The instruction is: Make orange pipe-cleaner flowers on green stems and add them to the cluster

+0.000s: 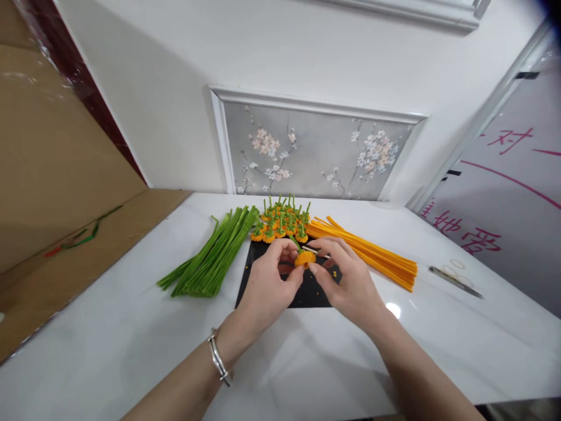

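Between my two hands is a small orange pipe-cleaner pumpkin [305, 258] with a green stem pointing up and left. My left hand [277, 272] pinches its left side with thumb and fingers. On the other side, my right hand [342, 272] has its thumb and fingertips closed on the pumpkin's right edge. A thin pale stick [312, 250] shows by the right fingers; which end is held I cannot tell. Below them lies a black mat [302, 295] with orange bits on it. Several finished-looking pumpkins [283, 221] with green stems stand grouped behind the hands.
Green pipe cleaners [214, 257] lie bundled on the left of the white table [144, 351]; orange pipe cleaners [372, 251] lie on the right. Farther right are tweezers [456, 282] and thin rings [453, 269]. Cardboard [65, 164] borders the left, a whiteboard [512, 175] the right.
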Tool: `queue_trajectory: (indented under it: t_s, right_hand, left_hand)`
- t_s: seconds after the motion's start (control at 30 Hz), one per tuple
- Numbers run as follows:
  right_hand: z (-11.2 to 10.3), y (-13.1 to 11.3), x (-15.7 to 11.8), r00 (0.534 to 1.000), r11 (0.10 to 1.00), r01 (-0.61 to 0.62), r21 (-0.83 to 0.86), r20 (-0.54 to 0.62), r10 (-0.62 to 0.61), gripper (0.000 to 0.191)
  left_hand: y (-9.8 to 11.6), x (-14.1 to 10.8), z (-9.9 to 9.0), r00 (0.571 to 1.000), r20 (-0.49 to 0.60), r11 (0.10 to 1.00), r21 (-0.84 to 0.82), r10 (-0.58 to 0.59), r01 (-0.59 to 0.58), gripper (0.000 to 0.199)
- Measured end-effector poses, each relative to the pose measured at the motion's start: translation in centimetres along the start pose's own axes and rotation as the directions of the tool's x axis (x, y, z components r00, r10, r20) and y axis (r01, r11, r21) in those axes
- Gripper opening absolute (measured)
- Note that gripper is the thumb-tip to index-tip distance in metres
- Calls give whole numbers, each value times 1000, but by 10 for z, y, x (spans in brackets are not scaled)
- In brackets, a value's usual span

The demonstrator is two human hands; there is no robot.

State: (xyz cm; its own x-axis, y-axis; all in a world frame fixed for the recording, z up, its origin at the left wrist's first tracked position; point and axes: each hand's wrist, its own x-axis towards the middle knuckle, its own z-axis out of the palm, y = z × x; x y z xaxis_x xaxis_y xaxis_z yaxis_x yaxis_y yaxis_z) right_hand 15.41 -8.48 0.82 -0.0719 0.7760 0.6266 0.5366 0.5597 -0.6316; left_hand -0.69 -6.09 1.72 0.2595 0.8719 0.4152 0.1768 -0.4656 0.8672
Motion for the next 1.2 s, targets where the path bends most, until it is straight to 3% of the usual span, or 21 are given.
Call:
queue_trajectory:
  t_s: [0.07, 0.13, 0.33, 0.63, 0.87, 1.0, 1.2]
  right_hand:
    - [1, 2, 0, 991, 978, 135, -156, 10, -135, 25]
    - [1, 3, 0, 982, 959, 190, -212, 33, -187, 23]
    - [0, 1, 1, 986, 957, 167, -238, 40, -163, 16]
    - [1, -4, 0, 984, 973, 155, -169, -65, -168, 12]
    - [3, -8, 1, 995, 991, 68, -116, -69, -77, 9]
    - [2, -7, 0, 993, 983, 105, -148, -41, -113, 8]
    - [2, -4, 0, 985, 971, 164, -175, -26, -171, 10]
  left_hand:
    - [0, -1, 0, 998, 9, 993, 102, 64, -64, 17]
    - [1, -2, -1, 993, 21, 979, 169, 115, -117, 16]
    - [3, -3, -1, 981, 56, 956, 222, 185, -192, 10]
    - [0, -1, 0, 992, 21, 992, -43, 123, -122, 10]
    - [1, -3, 1, 985, 14, 984, 58, 169, -170, 12]
    - [1, -4, 1, 994, 7, 994, 20, 108, -108, 14]
    - [-2, -4, 1, 993, 16, 992, 44, 115, -115, 15]
